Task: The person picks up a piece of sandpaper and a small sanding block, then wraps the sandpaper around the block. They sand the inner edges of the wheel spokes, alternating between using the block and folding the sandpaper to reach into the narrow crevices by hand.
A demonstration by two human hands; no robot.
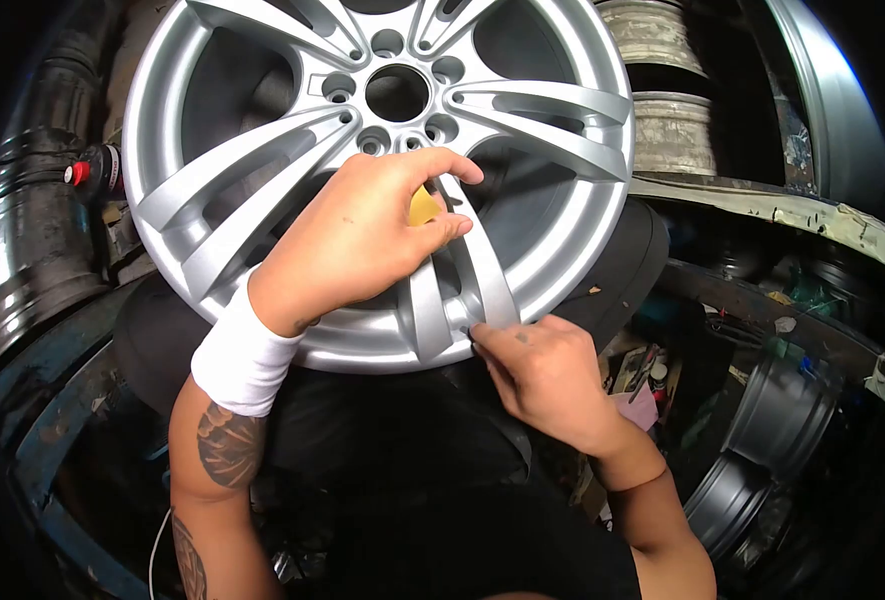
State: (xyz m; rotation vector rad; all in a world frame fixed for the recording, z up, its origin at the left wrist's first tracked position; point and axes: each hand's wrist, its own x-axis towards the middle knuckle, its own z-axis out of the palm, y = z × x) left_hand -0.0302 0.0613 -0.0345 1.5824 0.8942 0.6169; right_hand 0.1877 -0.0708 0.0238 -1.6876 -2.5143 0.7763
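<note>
A silver multi-spoke wheel rim [496, 285] lies face up across the person's lap. Over its lower spokes, just below the centre hole, is my left hand [362, 225], back upward, with a yellow piece [423, 207] showing between thumb and fingers. The thumb and index finger curve toward a spoke; the other fingers are hidden. My right hand [545, 378] is closed at the rim's lower edge, index fingertip at the base of a spoke. Anything pinched in it is too small or hidden to name.
Dull used rims [674, 135] sit on a shelf at the upper right, with a masking-taped ledge [762, 205] below. Dark grey rims [782, 410] stand at the lower right. Glossy black barrels [37, 220] and a red-capped bottle [79, 173] are at the left.
</note>
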